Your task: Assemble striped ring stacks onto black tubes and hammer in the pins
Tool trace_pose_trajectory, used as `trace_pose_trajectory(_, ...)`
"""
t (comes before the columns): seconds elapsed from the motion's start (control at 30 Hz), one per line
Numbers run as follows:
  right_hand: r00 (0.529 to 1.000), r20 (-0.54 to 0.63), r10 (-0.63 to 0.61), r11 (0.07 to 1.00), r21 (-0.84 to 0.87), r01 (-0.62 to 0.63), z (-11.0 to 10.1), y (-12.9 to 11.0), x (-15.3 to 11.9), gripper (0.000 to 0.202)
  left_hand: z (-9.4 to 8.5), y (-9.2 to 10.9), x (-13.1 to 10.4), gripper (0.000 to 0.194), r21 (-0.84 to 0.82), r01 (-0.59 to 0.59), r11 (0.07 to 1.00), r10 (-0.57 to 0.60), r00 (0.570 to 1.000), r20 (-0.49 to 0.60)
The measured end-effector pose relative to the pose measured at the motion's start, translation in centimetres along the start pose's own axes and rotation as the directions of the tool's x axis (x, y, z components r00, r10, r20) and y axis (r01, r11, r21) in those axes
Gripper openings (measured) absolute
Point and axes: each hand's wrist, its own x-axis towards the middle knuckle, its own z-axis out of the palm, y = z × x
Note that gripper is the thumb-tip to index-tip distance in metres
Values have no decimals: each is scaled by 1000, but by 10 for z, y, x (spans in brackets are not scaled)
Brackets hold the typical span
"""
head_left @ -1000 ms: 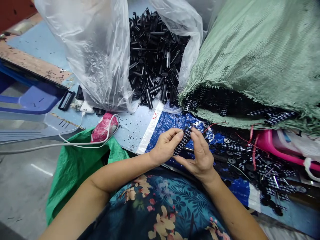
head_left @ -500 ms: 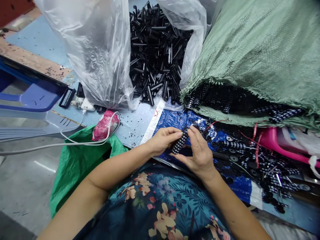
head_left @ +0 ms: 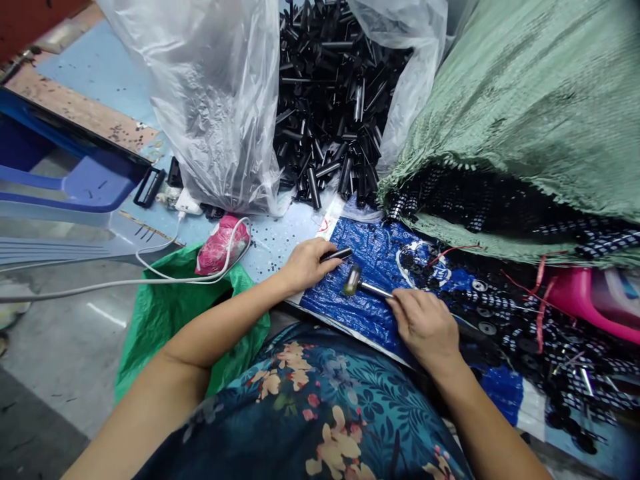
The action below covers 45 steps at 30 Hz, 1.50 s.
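Observation:
My left hand point(head_left: 307, 267) is closed on a short black plastic piece point(head_left: 342, 254), shaped like a tube, above the left part of a blue plastic sheet point(head_left: 367, 320). My right hand point(head_left: 426, 328) grips the thin metal handle of a small hammer point(head_left: 353, 280). The hammer's head has a yellowish end and hangs just below and right of the black piece, apart from it. To the right of my right hand lie black parts with white square marks point(head_left: 487, 300), mixed with black discs and metal pins.
A clear plastic bag point(head_left: 215, 113) stands beside a heap of black tube-like pieces point(head_left: 340, 100). On the right, a green woven sack point(head_left: 520, 100) lies with its mouth towards me. A pink basin point(head_left: 585, 297), green bag point(head_left: 165, 327), white cable point(head_left: 115, 288) and blue chair point(head_left: 95, 187) are nearby.
Both hands were together on a black piece with white square marks. They have since moved apart: my left hand keeps a black piece, while my right hand has taken hold of the hammer.

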Motion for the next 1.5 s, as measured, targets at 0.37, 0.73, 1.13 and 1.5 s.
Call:
trace_pose_trajectory(0.37,996,-88,-4,1000,-3,3,0,-16,44,16,-8,-7,21,27,114,112,987,-136,963,231)
trace_pose_trajectory(0.73,961,79,-265,950,190,247,4,-43,39,18,-7,4,37,27,281,91,955,-176,940,294)
trace_pose_trajectory(1.13,994,61,-92,971,225,76,8,1,12,16,-143,-11,-64,30,-79,285,955,-222,866,448)
trace_pose_trajectory(1.5,804,-227,549,826,4,-563,-16,86,67,33,-55,-24,110,34,337,260,905,-83,884,-460)
